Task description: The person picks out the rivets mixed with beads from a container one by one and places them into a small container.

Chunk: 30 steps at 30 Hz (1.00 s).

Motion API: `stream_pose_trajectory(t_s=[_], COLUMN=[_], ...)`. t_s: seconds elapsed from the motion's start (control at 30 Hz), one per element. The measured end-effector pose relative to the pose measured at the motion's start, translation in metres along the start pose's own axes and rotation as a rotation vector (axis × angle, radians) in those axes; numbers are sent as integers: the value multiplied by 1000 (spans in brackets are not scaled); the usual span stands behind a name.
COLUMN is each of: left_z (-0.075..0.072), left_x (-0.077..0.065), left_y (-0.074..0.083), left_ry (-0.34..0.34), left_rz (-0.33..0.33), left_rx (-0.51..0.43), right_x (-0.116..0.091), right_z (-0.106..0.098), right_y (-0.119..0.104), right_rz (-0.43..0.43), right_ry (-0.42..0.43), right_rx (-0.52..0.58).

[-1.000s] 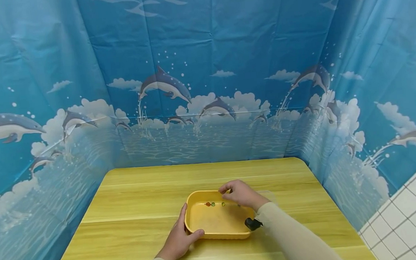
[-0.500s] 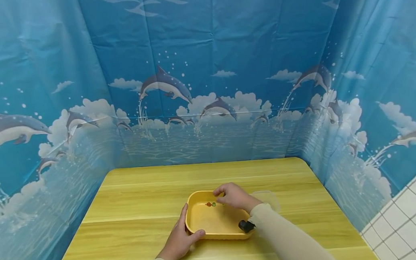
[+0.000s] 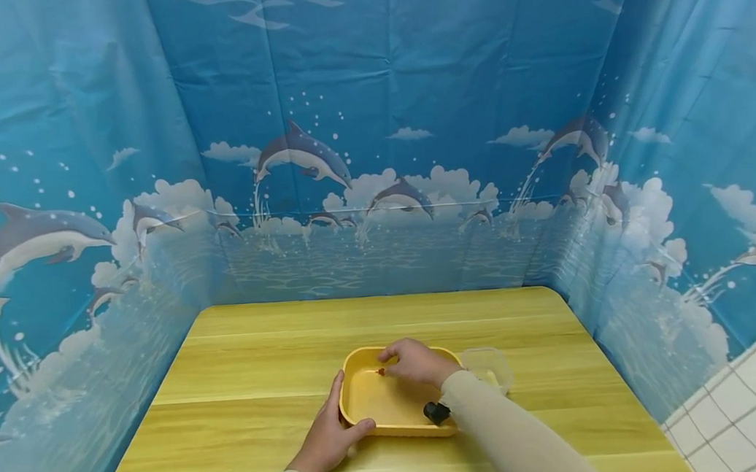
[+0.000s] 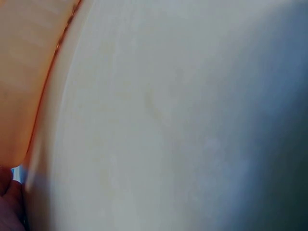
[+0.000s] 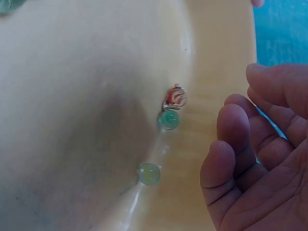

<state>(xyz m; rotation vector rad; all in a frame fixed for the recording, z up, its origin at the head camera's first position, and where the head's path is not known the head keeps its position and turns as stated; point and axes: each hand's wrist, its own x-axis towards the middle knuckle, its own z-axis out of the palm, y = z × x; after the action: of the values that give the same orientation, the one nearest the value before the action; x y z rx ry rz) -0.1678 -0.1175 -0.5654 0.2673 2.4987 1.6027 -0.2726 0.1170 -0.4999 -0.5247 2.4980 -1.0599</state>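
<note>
A shallow yellow plastic basin point(image 3: 373, 401) sits on the table. My left hand point(image 3: 326, 441) grips its left front corner, thumb at the front rim and fingers along the side; in the left wrist view only bits of the fingers point(image 4: 10, 197) show beside the basin wall point(image 4: 29, 82). My right hand point(image 3: 420, 363) hovers over the basin's far part, fingers loosely bent, nothing visible in them. Along the basin's far edge in the right wrist view lie a red-and-white patterned bead with shiny bits point(image 5: 176, 96), a green glass marble point(image 5: 169, 120) touching it, and a yellowish clear marble point(image 5: 149, 173).
A clear plastic container point(image 3: 497, 365) stands just right of the basin, partly behind the right forearm. A pale green thing point(image 5: 10, 5) is cut off at the right wrist view's corner. The yellow wooden table point(image 3: 243, 377) is walled by blue dolphin curtains point(image 3: 366, 259).
My right hand has moved left and slightly nearer over the basin, covering the green and yellowish marbles in the head view. More of the clear container shows. My left hand keeps its grip.
</note>
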Motion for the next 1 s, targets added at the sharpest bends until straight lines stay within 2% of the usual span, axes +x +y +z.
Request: stream_pose_trajectory(t_s=[0.5, 0.73, 1.0], left_z=[-1, 0, 1], left_x=[4, 5, 5], left_y=[-5, -6, -8], left_ry=[0, 23, 28], left_rz=[7, 4, -7], left_rx=[10, 67, 69], right_x=[15, 15, 16], right_z=[14, 23, 27], right_y=[3, 9, 12], right_rz=[-35, -21, -76], right_ry=[-68, -55, -39], right_rx=[-118, -116, -224])
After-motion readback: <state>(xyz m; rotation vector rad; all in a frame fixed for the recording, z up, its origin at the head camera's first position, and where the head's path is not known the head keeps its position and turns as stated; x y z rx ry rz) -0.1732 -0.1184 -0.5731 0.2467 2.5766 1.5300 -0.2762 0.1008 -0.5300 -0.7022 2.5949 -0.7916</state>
